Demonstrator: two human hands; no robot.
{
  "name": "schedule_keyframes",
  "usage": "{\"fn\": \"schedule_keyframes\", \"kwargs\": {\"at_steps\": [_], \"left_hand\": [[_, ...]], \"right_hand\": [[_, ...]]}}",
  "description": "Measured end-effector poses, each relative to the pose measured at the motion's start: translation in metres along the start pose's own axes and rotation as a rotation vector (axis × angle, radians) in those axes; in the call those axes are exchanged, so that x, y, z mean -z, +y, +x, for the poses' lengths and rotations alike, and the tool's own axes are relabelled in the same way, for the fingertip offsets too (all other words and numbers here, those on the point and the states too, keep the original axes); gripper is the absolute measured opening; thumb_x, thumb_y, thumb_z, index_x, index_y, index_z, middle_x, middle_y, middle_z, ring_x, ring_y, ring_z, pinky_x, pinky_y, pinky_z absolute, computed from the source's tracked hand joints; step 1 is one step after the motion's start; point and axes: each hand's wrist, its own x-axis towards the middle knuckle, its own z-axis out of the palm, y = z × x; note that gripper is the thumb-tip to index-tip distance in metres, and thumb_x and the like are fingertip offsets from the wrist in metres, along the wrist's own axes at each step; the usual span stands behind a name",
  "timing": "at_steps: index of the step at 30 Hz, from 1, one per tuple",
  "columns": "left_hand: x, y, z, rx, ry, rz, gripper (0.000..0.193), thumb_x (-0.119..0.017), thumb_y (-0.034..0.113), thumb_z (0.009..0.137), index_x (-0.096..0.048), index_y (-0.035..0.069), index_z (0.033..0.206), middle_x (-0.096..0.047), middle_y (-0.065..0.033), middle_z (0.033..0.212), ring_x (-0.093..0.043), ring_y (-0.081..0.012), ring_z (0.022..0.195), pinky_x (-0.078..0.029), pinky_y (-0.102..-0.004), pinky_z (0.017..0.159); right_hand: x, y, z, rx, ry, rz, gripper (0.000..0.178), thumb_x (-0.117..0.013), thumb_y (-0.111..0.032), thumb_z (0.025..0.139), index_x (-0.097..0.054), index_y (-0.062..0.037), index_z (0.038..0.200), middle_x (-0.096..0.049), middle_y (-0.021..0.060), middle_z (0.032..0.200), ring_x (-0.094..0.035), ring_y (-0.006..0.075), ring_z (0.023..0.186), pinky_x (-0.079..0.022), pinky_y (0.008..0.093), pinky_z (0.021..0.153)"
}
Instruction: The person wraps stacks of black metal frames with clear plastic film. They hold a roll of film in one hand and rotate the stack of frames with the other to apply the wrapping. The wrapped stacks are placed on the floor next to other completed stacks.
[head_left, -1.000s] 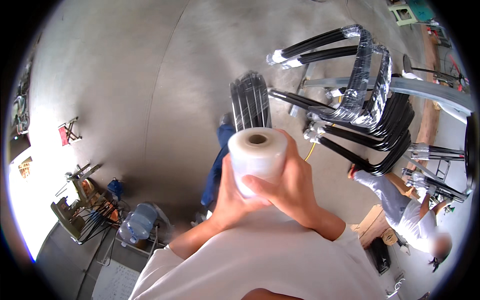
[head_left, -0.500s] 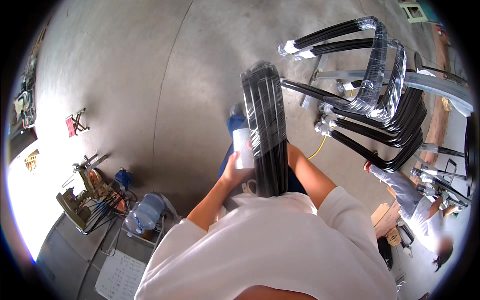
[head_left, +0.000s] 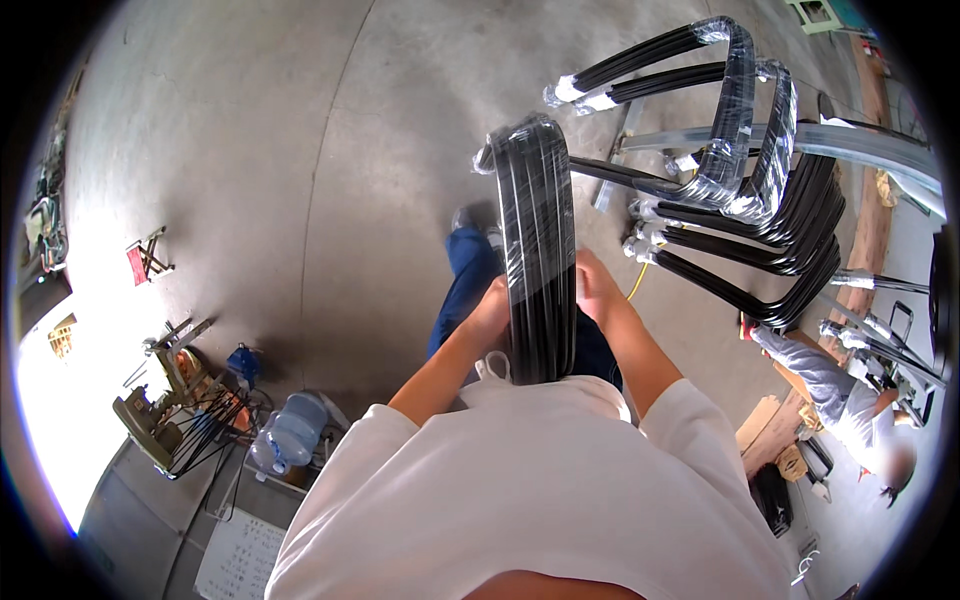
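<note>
A bundle of bent black metal tubes (head_left: pixel 538 250) stands upright in front of my body, its upper part wrapped in shiny clear film. At its left edge is my left hand (head_left: pixel 490 308), with the fingers out of sight behind the tubes. My right hand (head_left: pixel 598 285) is closed against the right edge; the bundle hides what it holds, if anything. No part of the white film roll shows now.
More film-wrapped tube bundles (head_left: pixel 745 110) rest on a metal rack (head_left: pixel 860 145) to the right. A co-worker (head_left: pixel 835 400) is at the far right. Blue water jugs (head_left: pixel 290 430), a folding stool (head_left: pixel 148 258) and a machine (head_left: pixel 150 425) stand left. A yellow cord (head_left: pixel 638 282) lies nearby.
The white film roll, in my left hand before, has gone out of sight. My left hand has moved up behind the bundle's left edge, and my right hand has come into view at the right edge.
</note>
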Motion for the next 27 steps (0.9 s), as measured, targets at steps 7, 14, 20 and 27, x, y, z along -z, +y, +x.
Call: {"fn": "schedule_keyframes", "kwargs": {"at_steps": [7,14,20,27], "left_hand": [[-0.058,0.044,-0.060,-0.257,0.109,0.170,0.041,-0.051,0.033,0.088,-0.042,0.000,0.110,-0.051,-0.0050,0.098,-0.049,-0.0143,0.091,-0.038,-0.0273,0.085],[-0.082,0.024,-0.062,-0.619,0.163,0.697,0.054,-0.061,0.001,0.074,-0.031,-0.001,0.119,-0.050,-0.0166,0.102,-0.049,-0.0237,0.096,-0.038,-0.0296,0.085],[-0.081,0.025,-0.101,-0.580,0.301,0.734,0.039,-0.049,-0.001,0.082,-0.035,0.000,0.118,-0.054,-0.0155,0.104,-0.056,-0.0191,0.087,-0.043,-0.0288,0.080],[-0.129,0.051,-0.169,-0.423,0.065,0.356,0.090,-0.068,0.043,0.072,-0.013,0.002,0.130,-0.032,-0.0131,0.125,-0.032,-0.0221,0.117,-0.026,-0.0377,0.098]], "right_hand": [[-0.025,-0.027,-0.062,0.284,0.484,-0.417,0.064,-0.066,-0.011,0.066,-0.034,-0.0022,0.121,-0.052,0.0069,0.095,-0.054,0.0152,0.086,-0.045,0.0294,0.076],[-0.009,-0.054,-0.096,0.450,0.407,-0.432,0.064,-0.073,-0.012,0.059,-0.041,-0.0014,0.113,-0.055,0.0091,0.098,-0.056,0.0176,0.087,-0.046,0.0305,0.077],[-0.080,-0.063,-0.167,0.505,0.284,-0.724,0.074,-0.078,-0.022,0.055,-0.040,-0.0012,0.115,-0.056,0.0108,0.101,-0.057,0.0190,0.090,-0.046,0.0324,0.079],[-0.163,-0.035,-0.153,0.480,0.275,-1.203,0.080,-0.074,-0.037,0.061,-0.031,-0.0006,0.117,-0.055,0.0192,0.101,-0.059,0.0334,0.087,-0.048,0.0378,0.073]]}}
